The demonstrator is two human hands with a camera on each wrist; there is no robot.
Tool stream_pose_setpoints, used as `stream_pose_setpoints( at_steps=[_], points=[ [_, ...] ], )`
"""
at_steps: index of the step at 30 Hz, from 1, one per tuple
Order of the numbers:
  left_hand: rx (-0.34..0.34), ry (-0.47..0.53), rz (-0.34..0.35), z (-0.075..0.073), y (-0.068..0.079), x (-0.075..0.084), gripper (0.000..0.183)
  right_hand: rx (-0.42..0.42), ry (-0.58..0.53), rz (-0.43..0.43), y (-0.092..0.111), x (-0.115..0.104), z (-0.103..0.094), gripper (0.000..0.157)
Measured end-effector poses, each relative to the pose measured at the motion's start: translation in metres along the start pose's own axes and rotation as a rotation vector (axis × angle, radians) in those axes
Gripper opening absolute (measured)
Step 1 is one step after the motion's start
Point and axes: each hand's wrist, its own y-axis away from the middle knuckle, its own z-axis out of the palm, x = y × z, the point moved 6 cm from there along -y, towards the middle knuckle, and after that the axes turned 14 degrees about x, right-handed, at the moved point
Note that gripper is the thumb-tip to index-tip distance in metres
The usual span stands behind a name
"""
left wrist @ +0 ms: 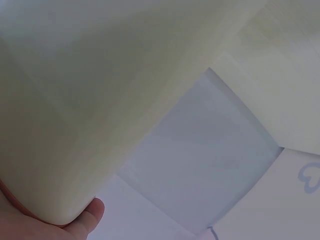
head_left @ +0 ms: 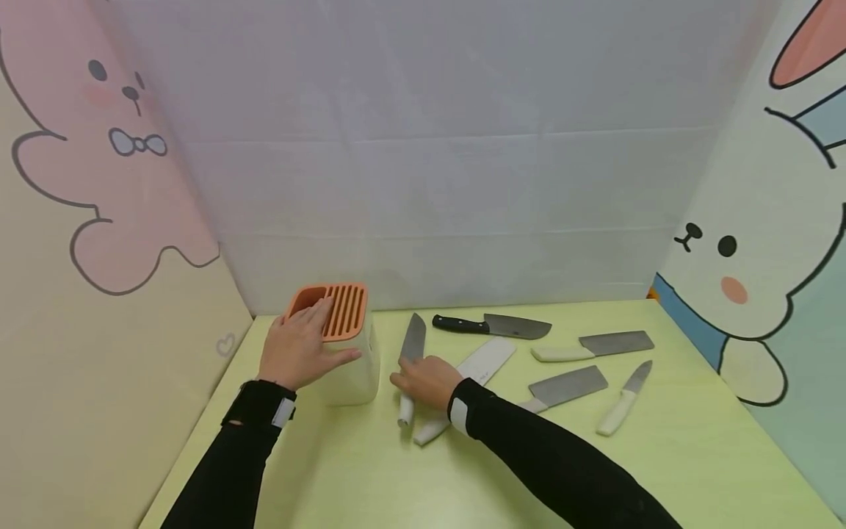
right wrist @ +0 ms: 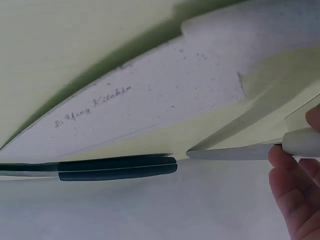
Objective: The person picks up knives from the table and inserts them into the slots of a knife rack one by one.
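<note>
A cream knife block (head_left: 352,378) with an orange slotted top (head_left: 346,312) stands at the left of the table. My left hand (head_left: 297,351) grips its top, fingers over the orange part and thumb along the near side. In the left wrist view the block's pale wall (left wrist: 100,100) fills much of the picture. My right hand (head_left: 431,380) pinches a white-handled knife (head_left: 413,338) just right of the block, its blade pointing away. The right wrist view has thumb and fingers at the handle (right wrist: 302,143), close to the blade.
Beside the right hand lies a broad white-handled knife (head_left: 489,360). Behind it is a black-handled knife (head_left: 518,326). Two cleavers (head_left: 617,342) and a small white-handled knife (head_left: 624,400) lie farther right. Cartoon-printed side panels and a pale back sheet (head_left: 463,184) enclose the table.
</note>
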Motion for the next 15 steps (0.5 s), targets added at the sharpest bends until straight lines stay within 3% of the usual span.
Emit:
stream_pose_setpoints(
  at_steps=[15],
  points=[
    [-0.003, 0.005, -0.014, 0.004, 0.000, -0.003, 0.104, 0.157, -0.086, 0.044, 0.024, 0.011, -0.054, 0.014]
  ],
)
